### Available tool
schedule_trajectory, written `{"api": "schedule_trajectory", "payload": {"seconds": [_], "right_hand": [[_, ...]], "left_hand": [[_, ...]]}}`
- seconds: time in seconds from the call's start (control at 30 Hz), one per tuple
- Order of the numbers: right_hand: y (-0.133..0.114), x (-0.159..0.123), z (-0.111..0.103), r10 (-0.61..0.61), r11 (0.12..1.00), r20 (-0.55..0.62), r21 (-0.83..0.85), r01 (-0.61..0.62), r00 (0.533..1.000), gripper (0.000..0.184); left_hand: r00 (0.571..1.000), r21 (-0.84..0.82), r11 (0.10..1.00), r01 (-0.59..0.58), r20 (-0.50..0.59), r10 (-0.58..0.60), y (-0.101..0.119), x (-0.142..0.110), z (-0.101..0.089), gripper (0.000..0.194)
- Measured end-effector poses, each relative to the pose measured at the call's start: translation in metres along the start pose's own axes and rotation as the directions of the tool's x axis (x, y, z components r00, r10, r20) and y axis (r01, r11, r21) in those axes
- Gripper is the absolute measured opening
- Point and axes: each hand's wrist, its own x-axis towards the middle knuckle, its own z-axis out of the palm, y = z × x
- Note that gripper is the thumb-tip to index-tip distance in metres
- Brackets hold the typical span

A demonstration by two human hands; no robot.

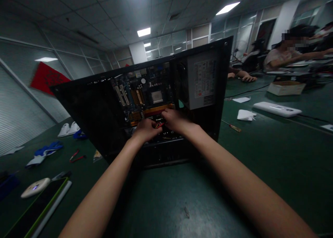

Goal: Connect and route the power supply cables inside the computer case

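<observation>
An open black computer case (218, 89) stands upright in front of me, its inside facing me. My left hand (145, 130) reaches into its lower middle, fingers closed on a thin red cable (159, 126). Just to the right, my right hand (174, 120) is inside too, its fingers curled together below the memory slots (156, 110); what they hold is hidden. Above the hands is the motherboard (148, 87), with a square silver processor (157, 96). A silver power supply (201, 82) fills the upper right corner of the case.
On the green table (166, 203), a phone (39, 210), a cream oval device (35, 187) and a red cable piece (77, 156) lie left. A screwdriver (235, 128), white paper (246, 115), a white power bank-like device (277, 108) and a cardboard box (286, 88) lie right. Other people sit behind.
</observation>
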Motion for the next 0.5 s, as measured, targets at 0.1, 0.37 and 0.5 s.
{"api": "schedule_trajectory", "payload": {"seconds": [0.1,0.37,0.5], "right_hand": [[-0.0017,-0.0004,-0.0011,-0.006,1.0,0.016,-0.021,0.006,1.0,0.022],[0.0014,0.0006,0.0025,-0.04,0.999,-0.006,-0.017,0.04,0.999,0.028],[0.0016,0.0006,0.0026,-0.053,0.999,-0.005,-0.014,0.053,0.999,0.029]], "left_hand": [[1.0,-0.014,1.0,0.014,0.002,-0.014,-0.0001,-0.0001,0.0001,0.027],[1.0,-0.011,1.0,0.009,-0.001,-0.009,0.001,-0.0004,0.0001,0.026],[1.0,-0.018,1.0,0.021,-0.009,-0.021,0.0036,-0.0016,-0.0018,0.027]]}}
